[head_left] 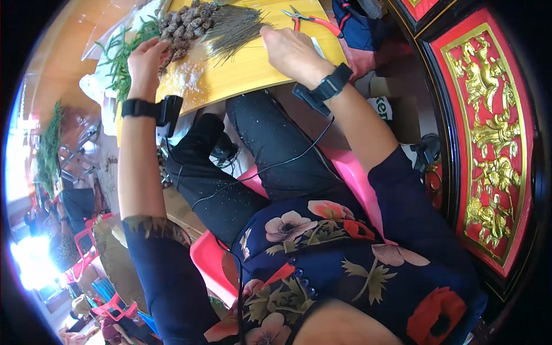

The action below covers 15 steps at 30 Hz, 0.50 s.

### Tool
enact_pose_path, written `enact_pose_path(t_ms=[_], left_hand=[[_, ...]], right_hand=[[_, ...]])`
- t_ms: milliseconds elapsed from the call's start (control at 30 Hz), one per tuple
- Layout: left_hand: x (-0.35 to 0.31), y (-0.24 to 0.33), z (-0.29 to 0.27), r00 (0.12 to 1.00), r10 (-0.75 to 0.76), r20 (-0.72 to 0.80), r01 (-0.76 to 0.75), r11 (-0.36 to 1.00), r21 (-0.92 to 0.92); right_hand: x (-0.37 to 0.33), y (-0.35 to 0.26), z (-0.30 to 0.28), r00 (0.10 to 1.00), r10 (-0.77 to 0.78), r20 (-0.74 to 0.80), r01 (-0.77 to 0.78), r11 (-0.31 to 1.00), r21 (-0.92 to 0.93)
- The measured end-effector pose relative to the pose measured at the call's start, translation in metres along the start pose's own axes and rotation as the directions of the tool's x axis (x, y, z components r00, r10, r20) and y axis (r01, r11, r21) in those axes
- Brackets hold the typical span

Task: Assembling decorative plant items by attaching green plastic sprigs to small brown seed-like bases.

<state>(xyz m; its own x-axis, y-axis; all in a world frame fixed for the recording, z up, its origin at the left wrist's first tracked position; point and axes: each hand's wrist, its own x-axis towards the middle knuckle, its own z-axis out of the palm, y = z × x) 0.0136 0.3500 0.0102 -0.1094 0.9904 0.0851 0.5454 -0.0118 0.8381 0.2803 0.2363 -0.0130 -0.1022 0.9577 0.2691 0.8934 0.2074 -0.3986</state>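
My left hand (147, 62) is closed at the left of the yellow table (276, 66), its fingers bent beside a heap of brown pine cones (185, 26). Green needle sprigs (119, 60) lie just left of it and partly behind it. What the fingers pinch, if anything, is hidden. My right hand (292, 54) is held over the table's right part, fingers curled in; I cannot make out anything in them. Between the hands lies a bundle of thin dark wires (234, 31). Red-handled pliers (310, 19) rest open beyond my right hand.
White flakes (187, 77) are scattered near the table's front edge. My legs (276, 149) are under the table, and I sit on a pink chair (214, 261). A thin black cable (270, 167) crosses my lap. A red and gold carved panel (491, 144) stands at the right.
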Motion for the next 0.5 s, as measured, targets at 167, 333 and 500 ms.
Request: enact_pose_path(t_ms=[167,333,500], left_hand=[[-0.062,-0.001,-0.021,0.979,-0.116,0.169,0.198,0.752,-0.628],[-0.144,0.007,-0.031,0.946,-0.179,0.269,0.321,0.439,-0.839],[-0.227,0.005,-0.056,0.949,-0.108,0.296,0.310,0.168,-0.936]], right_hand=[[-0.002,-0.008,-0.010,0.996,-0.077,-0.035,0.081,0.989,0.123],[-0.002,-0.027,-0.002,0.918,-0.280,-0.282,0.357,0.893,0.275],[-0.035,-0.095,-0.039,0.957,-0.262,-0.121,0.265,0.632,0.728]])
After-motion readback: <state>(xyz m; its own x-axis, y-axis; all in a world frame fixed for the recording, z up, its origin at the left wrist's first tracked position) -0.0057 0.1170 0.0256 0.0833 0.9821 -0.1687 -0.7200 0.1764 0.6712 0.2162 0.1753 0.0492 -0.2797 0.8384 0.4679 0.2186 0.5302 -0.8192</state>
